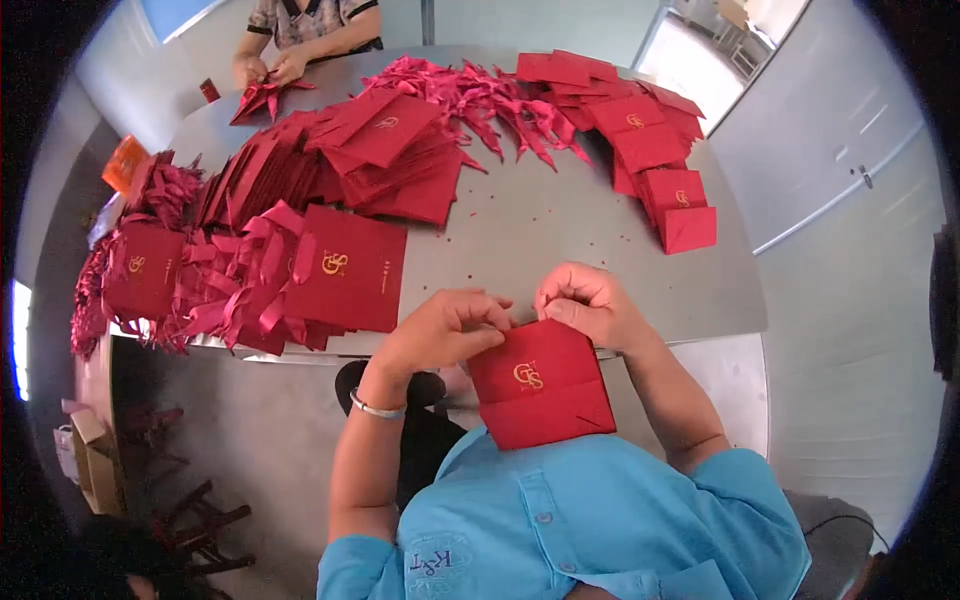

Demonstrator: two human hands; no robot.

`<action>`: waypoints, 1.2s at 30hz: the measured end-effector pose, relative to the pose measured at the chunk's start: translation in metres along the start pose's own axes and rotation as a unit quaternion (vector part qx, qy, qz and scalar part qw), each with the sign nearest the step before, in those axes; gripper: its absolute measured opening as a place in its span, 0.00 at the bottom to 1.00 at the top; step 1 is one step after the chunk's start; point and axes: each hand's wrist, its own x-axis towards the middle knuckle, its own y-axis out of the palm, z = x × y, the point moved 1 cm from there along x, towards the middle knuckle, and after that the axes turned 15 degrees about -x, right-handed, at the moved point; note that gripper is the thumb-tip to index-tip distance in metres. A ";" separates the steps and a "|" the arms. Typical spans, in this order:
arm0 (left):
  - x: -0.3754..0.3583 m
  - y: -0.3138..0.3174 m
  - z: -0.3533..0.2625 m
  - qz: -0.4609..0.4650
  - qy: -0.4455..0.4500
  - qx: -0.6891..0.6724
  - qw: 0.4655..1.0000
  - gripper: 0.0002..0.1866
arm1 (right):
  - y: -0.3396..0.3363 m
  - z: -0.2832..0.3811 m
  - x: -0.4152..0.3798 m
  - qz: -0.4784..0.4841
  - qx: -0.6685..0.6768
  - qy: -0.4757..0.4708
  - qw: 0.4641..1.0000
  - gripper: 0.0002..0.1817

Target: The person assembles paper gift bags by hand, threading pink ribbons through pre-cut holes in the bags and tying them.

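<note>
Red bag (pixel 540 385) hangs below both hands' (pixel 465 325) (pixel 588 305) pinching grip.

Red gold-lettered bag (pixel 530 385), folded, tilted

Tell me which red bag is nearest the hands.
The red bag below the left hand and right hand; the others are farther off, on the table.

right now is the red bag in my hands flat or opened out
Flat, it seems: the red bag shows one broad face with a crease across it, and no open mouth.
</note>
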 end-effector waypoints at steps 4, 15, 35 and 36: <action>-0.006 0.017 -0.031 -0.095 -0.049 0.045 0.993 0.07 | 0.010 0.000 0.011 0.001 -0.033 0.013 0.999 0.03; -0.023 0.021 -0.024 -0.160 -0.096 -0.121 0.975 0.05 | 0.038 -0.005 0.011 -0.133 0.009 0.007 0.991 0.04; -0.034 0.030 0.013 -0.074 -0.116 -0.437 0.889 0.10 | 0.054 -0.008 -0.002 -0.170 0.079 0.028 0.982 0.08; -0.034 0.031 0.009 -0.074 -0.117 -0.438 0.889 0.10 | 0.054 -0.008 -0.002 -0.168 0.065 0.020 0.983 0.07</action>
